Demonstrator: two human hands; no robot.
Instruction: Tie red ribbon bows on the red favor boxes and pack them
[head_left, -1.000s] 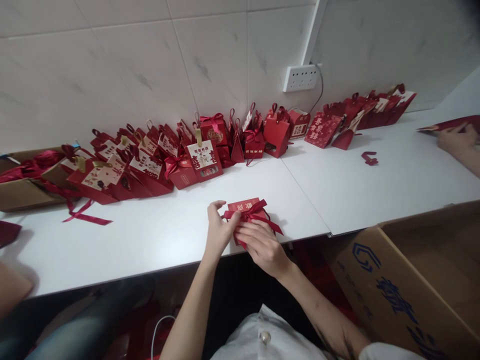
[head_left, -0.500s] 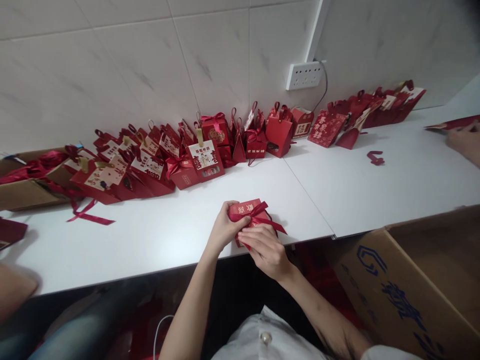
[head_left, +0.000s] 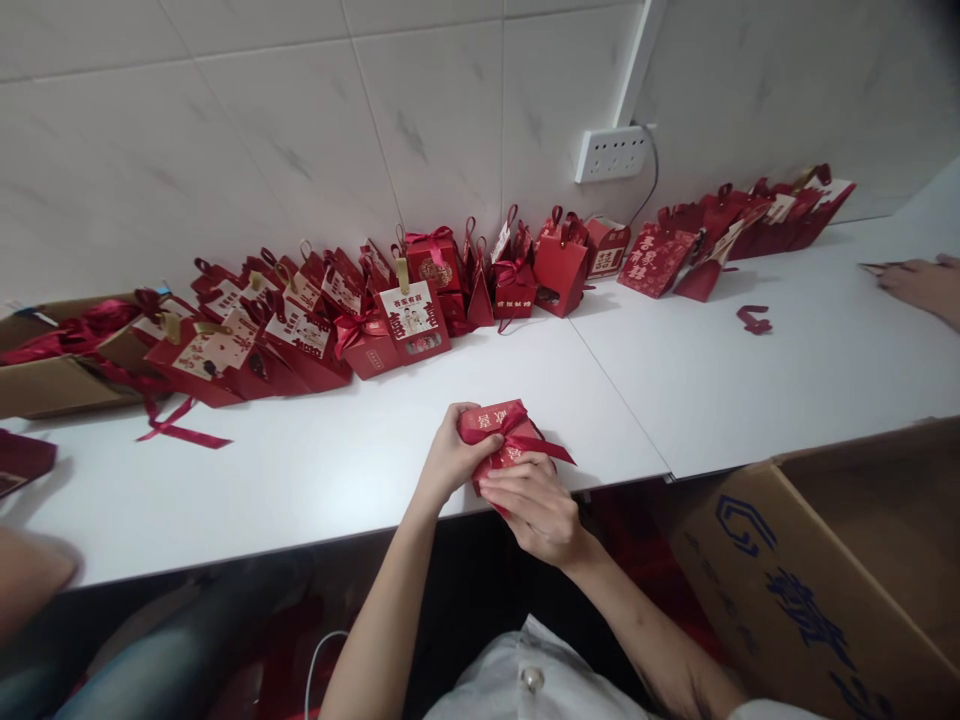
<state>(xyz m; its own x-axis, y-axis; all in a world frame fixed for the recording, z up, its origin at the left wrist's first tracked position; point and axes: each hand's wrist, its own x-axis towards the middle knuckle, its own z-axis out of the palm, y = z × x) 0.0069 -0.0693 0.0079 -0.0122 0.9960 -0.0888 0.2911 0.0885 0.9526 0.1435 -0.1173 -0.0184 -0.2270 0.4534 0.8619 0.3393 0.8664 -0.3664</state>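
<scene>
A small red gift box (head_left: 491, 414) with gold characters sits at the table's front edge. A dark red ribbon (head_left: 551, 450) is tied round it, and one tail sticks out to the right. My left hand (head_left: 454, 455) is closed round the box's left side, its thumb pressed on the knot. At the near right corner, my right hand (head_left: 538, 508) has its fingers together, pinching the ribbon; a bit of red shows beneath them. My fingers hide part of the lid's near side.
Decorated red gift boxes (head_left: 416, 320) stand in a row along the wall. A carton of ribbon (head_left: 75, 390) is at far left, a large cardboard box (head_left: 739, 580) at lower right. Another person's hand (head_left: 919, 290) rests at far right; someone's arm (head_left: 34, 575) shows at left.
My right hand has slid slightly down and right along the box, uncovering more of its lid. At far right, the other person's hand and red card have shifted and lowered. My left hand stays put.
</scene>
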